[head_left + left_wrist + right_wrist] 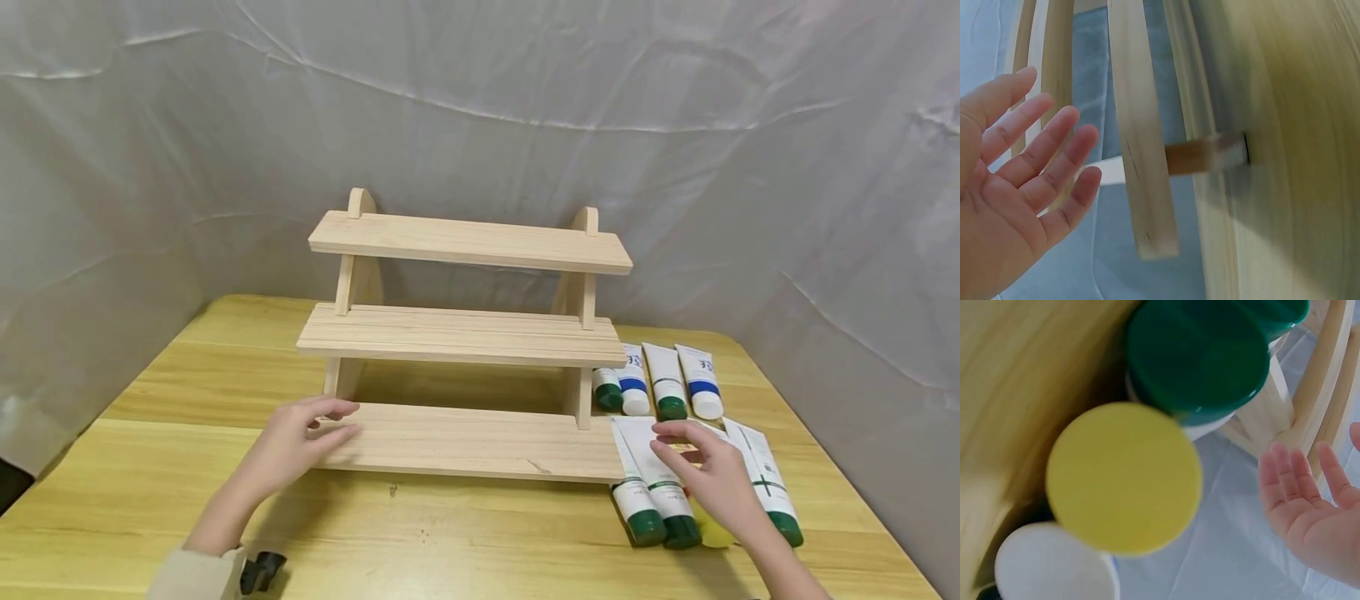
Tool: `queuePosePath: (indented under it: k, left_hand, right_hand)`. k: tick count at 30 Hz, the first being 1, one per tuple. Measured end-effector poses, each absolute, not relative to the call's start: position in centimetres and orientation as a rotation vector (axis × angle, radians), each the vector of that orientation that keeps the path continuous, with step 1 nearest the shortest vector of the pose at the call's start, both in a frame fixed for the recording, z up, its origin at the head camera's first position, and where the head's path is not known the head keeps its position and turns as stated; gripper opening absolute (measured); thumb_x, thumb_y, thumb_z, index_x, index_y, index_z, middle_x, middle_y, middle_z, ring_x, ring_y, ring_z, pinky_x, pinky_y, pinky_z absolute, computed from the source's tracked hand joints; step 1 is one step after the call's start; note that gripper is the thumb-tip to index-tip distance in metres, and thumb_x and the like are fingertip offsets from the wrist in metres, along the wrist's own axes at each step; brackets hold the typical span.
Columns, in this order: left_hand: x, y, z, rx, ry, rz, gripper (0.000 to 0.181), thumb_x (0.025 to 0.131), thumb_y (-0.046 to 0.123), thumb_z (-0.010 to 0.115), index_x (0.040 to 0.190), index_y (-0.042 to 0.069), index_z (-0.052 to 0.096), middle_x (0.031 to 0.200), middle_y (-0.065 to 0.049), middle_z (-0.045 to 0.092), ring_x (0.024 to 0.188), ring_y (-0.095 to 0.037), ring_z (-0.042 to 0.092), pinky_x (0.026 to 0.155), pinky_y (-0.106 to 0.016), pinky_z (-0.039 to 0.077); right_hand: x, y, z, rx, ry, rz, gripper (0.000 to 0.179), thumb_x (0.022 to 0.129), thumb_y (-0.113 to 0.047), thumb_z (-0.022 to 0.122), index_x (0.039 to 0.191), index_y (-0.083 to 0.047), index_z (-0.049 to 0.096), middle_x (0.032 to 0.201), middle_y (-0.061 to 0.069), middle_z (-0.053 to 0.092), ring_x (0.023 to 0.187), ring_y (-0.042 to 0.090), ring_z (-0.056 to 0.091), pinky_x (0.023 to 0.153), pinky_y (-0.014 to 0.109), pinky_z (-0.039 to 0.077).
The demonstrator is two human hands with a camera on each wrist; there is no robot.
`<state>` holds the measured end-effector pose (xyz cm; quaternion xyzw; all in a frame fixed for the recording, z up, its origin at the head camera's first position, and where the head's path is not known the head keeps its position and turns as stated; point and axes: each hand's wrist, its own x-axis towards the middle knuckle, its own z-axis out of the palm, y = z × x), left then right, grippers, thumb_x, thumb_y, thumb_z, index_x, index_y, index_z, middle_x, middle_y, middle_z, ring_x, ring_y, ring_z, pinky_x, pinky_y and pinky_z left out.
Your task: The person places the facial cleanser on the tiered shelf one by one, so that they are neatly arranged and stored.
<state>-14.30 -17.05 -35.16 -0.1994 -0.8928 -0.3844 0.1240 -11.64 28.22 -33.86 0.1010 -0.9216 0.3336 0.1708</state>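
A three-tier wooden display stand (465,333) stands on the table with bare shelves. My left hand (303,437) hovers by the left end of its bottom shelf (480,442), fingers spread and loosely bent. The left wrist view shows that palm (1010,194) holding nothing. Over the front group of tubes at the right is my right hand (708,479), its fingers relaxed. Below it lie white tubes with green caps (681,532) and one with a yellow cap (716,532). In the right wrist view, the yellow cap (1124,479) sits between a green cap (1197,356) and a white cap (1057,565).
Behind the front tubes lies a back row of white tubes with blue-banded (703,387) and green-capped ones (667,387). The stand partly hides the leftmost. A pale curtain (480,108) hangs behind the wooden table (450,542). A black device (262,572) sits at my left wrist.
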Motion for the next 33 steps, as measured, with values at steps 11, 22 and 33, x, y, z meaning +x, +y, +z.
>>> queuePosePath:
  k: [11,22,33]
  left_hand:
    - [-14.2,-19.3,-35.4,-0.542,-2.642,-1.121,0.029,0.071,0.003,0.073,0.099,-0.001,0.066,0.066,0.005,0.053,0.057,-0.005,0.046,0.049,-0.021,0.041]
    - [-14.4,-21.4,-35.7,-0.470,-2.715,-1.101,0.033,0.069,0.011,0.076,0.100,0.001,0.067,0.069,0.003,0.053,0.064,-0.012,0.040,0.049,-0.023,0.035]
    - [-14.6,-22.8,-36.4,-0.438,-2.770,-1.128,0.042,0.068,0.016,0.077,0.105,-0.001,0.065,0.085,-0.007,0.054,0.068,-0.015,0.038,0.053,-0.025,0.033]
  right_hand:
    - [-11.3,29.8,-34.1,0.218,-2.653,0.927,0.022,0.086,-0.015,0.061,0.102,0.000,0.062,0.096,0.011,0.061,0.081,-0.007,0.048,0.063,0.017,0.046]
    - [-11.5,31.5,-34.3,0.157,-2.703,0.891,0.024,0.086,-0.019,0.061,0.102,-0.001,0.062,0.094,0.011,0.062,0.079,-0.009,0.048,0.060,0.018,0.047]
    - [-11.5,33.7,-34.4,0.074,-2.835,0.834,0.031,0.088,-0.024,0.059,0.107,0.001,0.060,0.095,0.012,0.061,0.078,-0.010,0.044,0.061,0.020,0.046]
